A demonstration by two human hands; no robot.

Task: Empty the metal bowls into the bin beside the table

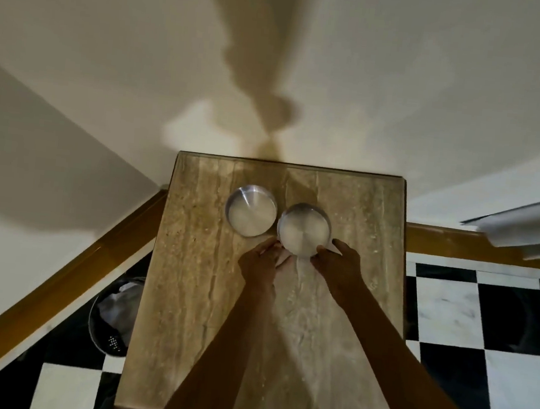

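Two round metal bowls stand side by side on a stone-topped table [187, 295], toward its far edge. The left bowl [251, 210] stands alone, untouched. My two hands meet at the near rim of the right bowl [303, 229]. My right hand [337, 260] has its fingers on the bowl's near right rim. My left hand [261, 261] touches the near left rim with fingers slightly spread. Both bowls look pale inside; their contents are too blurred to name. A round bin [113, 314] with a pale liner sits on the floor left of the table, partly hidden by the tabletop.
The table stands against a cream wall in a corner with a wooden skirting board [56, 282]. A black-and-white chequered floor [481, 323] lies to the right and near left. A white frame or ledge [524, 225] juts in at the right.
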